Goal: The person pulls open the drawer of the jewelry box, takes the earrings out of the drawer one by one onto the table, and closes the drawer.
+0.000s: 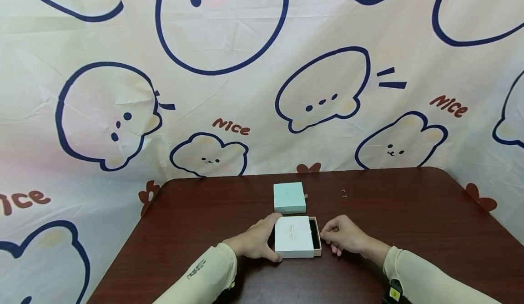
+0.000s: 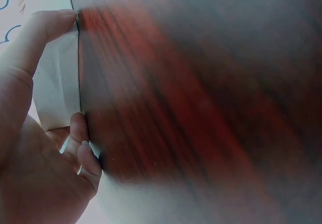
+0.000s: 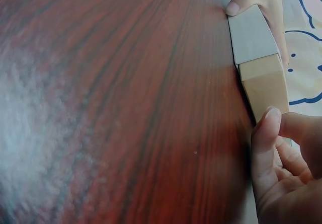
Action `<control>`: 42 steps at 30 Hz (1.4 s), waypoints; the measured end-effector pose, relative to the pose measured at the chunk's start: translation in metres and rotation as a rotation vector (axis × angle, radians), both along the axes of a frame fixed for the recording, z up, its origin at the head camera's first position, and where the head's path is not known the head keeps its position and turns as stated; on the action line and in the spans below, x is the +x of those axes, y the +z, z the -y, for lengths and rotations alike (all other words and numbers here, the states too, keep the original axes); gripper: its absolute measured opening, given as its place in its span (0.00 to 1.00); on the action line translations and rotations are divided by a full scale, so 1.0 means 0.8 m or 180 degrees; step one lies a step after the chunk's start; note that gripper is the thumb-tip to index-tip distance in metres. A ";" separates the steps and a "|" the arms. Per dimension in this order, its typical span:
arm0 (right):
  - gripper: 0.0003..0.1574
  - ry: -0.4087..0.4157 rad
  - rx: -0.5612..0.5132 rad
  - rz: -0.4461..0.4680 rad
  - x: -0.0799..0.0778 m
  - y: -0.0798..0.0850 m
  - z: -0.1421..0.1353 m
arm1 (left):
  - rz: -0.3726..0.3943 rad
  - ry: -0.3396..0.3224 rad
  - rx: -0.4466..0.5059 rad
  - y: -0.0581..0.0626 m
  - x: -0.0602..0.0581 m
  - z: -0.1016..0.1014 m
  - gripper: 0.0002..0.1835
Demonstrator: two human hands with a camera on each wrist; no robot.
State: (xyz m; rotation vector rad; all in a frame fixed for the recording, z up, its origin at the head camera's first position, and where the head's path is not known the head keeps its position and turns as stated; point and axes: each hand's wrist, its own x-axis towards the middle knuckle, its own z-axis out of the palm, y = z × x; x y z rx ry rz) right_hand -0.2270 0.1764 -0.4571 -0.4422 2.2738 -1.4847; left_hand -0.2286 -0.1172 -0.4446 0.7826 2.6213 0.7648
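Observation:
A white slide-out gift box (image 1: 293, 236) with small lettering on its lid lies on the table. From its right side a tan inner drawer (image 1: 317, 245) sticks out partway, its inside dark. My left hand (image 1: 258, 238) grips the left end of the white sleeve, thumb at the near corner and fingers at the far one. At the drawer's outer end, my right hand (image 1: 344, 235) pinches with thumb and forefinger; the exact spot held is hidden. The right wrist view shows the tan drawer (image 3: 264, 85) between the white sleeve (image 3: 255, 35) and the right thumb (image 3: 266, 133).
A pale mint box (image 1: 289, 198) with a small tab (image 1: 305, 195) on its right side lies just behind the white one. Two tiny slim pieces (image 1: 343, 194) rest to its right on the dark wood table (image 1: 204, 204). A cartoon-printed cloth (image 1: 262, 90) hangs behind.

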 end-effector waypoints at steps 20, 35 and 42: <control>0.12 0.0004 -0.0026 -0.0030 0.000 -0.002 -0.003 | 0.0011 -0.0004 0.0011 0.001 0.000 0.000 0.57; 0.12 -0.0014 -0.0020 -0.0049 0.001 0.000 -0.005 | 0.0003 0.0022 -0.0004 0.000 0.001 0.000 0.58; 0.12 -0.0007 -0.0021 -0.0049 0.001 -0.001 -0.006 | -0.0017 0.0004 0.0004 -0.002 -0.001 0.000 0.57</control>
